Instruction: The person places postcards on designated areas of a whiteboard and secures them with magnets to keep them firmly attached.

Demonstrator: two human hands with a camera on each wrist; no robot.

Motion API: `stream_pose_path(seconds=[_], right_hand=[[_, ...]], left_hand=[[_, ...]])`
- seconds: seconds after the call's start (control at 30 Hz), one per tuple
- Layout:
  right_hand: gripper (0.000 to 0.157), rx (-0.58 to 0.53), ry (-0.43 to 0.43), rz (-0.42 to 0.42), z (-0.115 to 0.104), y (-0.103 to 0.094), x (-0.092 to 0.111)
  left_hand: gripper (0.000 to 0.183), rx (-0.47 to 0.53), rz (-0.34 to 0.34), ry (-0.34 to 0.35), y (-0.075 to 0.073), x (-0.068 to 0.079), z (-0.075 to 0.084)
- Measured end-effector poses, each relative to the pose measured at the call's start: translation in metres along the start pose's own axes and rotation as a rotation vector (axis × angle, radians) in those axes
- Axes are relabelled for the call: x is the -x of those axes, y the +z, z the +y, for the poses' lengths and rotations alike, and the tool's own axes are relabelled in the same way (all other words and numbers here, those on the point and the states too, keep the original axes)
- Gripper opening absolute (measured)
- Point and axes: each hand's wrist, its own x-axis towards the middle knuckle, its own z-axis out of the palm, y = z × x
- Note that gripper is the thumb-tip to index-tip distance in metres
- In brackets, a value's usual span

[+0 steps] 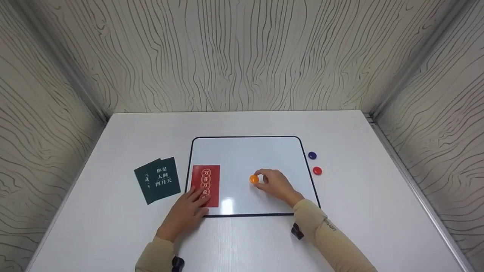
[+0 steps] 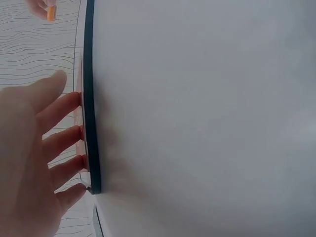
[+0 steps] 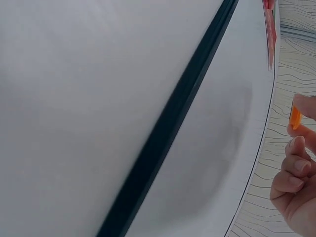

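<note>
A whiteboard [image 1: 261, 153] with a dark rim lies flat on the white table. On its left part is a red card [image 1: 213, 189] printed with a column of characters in circles. My left hand [image 1: 185, 213] rests on the lower part of that card, fingers spread and fairly straight; the left wrist view shows the fingertips [image 2: 79, 133] along the board's edge. Over the middle of the board, my right hand [image 1: 278, 185] pinches a round orange magnet [image 1: 254, 179] between thumb and forefinger. The right wrist view shows the orange magnet [image 3: 295, 118] edge-on, its other fingers curled below.
Two dark green cards [image 1: 159, 181] with white characters overlap on the table left of the board. Right of the board lie a dark blue magnet [image 1: 312, 155] and a red magnet [image 1: 317, 171]. Wood-grain panels [image 1: 234, 56] enclose the table at the back and sides.
</note>
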Motion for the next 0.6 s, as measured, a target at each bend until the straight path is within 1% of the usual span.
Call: stream_pose_path(seconds=[0.3,0.5,0.6], right_hand=[[0.029,0.027,-0.041,-0.023,-0.007,0.008,-0.006],[0.028,0.044,-0.104,-0.029,-0.012,0.012,-0.009],[0.028,0.05,-0.119,-0.035,-0.015,0.013,-0.009]], left_hand=[[0.048,0.01,-0.002,0.004,0.0,-0.001,-0.001],[0.048,0.027,-0.005,-0.015,-0.001,0.0,0.001],[0.048,0.029,-0.004,-0.014,-0.001,0.0,0.001]])
